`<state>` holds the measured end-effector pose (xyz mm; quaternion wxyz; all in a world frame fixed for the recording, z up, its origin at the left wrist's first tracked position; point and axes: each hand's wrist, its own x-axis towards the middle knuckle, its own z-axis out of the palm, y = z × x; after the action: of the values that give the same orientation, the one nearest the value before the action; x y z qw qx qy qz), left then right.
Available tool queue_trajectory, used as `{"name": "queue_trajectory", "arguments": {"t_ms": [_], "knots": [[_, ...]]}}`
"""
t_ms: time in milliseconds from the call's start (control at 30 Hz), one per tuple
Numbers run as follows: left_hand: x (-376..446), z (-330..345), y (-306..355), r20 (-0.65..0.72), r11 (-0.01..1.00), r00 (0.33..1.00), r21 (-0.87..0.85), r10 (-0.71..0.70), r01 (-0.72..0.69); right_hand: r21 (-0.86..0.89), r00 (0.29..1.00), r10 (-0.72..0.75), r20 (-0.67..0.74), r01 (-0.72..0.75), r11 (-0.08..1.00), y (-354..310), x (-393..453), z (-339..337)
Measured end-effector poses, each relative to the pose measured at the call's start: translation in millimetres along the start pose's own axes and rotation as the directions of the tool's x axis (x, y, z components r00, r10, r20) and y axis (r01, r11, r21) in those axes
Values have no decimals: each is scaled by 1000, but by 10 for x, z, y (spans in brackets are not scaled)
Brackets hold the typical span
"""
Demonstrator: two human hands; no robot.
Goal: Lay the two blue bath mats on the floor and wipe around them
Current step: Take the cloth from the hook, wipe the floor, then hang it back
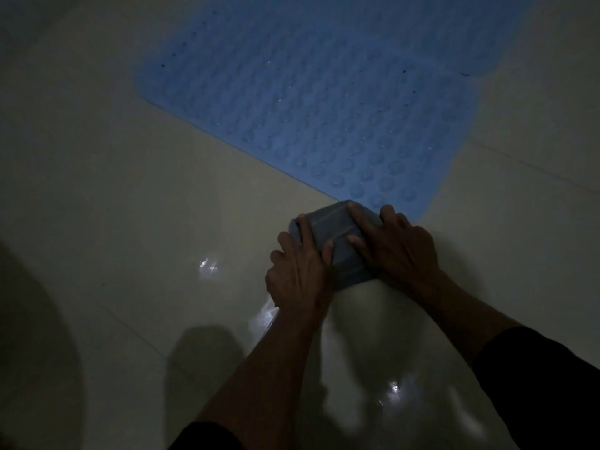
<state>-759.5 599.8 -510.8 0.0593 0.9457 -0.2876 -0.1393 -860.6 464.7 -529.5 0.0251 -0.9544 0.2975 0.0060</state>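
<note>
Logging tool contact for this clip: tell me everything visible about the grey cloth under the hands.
The grey cloth is a folded, soft-looking pad with visible creases, lying flat on the glossy pale floor at the near corner of the blue bath mat. The left hand and the right hand both press on it, fingers spread. The dim light hides its texture.

Bumpy rubbery blue mat [324, 102], soft grey cloth [337, 245], glossy smooth tiled floor [146, 206].

Dim tiled floor [136, 222], glossy with small glints, bearing one blue bath mat [311, 102] (studded, lying flat, running far and right), at whose near corner a folded grey cloth [337, 241] is pressed down by left hand [300, 274] and right hand [394, 245], fingers spread over it.
</note>
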Motion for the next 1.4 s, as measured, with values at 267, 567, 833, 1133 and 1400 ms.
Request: {"name": "queue_trajectory", "arguments": {"t_ms": [267,567,833,1133,1400], "knots": [[361,-266,-436,31,988,989,-51,-141,143,-30,990,-118,82,121,992,-513,600,-84],[843,-469,-858,146,954,965,-174,-220,244,-75,958,-145,246,168,983,-965,1258,-194],[1084,-579,-1084,48,945,951,-109,-305,308,-34,940,-246,235,261,965,-1258,1691,-203],[1429,-705,-1310,17,938,938,-29,-345,346,-1,916,-364,167,369,929,-1502,2218,-134],[1899,-837,-1579,3,878,885,-116,-466,464,59,902,-416,117,411,910,-1867,2769,-60]]}}
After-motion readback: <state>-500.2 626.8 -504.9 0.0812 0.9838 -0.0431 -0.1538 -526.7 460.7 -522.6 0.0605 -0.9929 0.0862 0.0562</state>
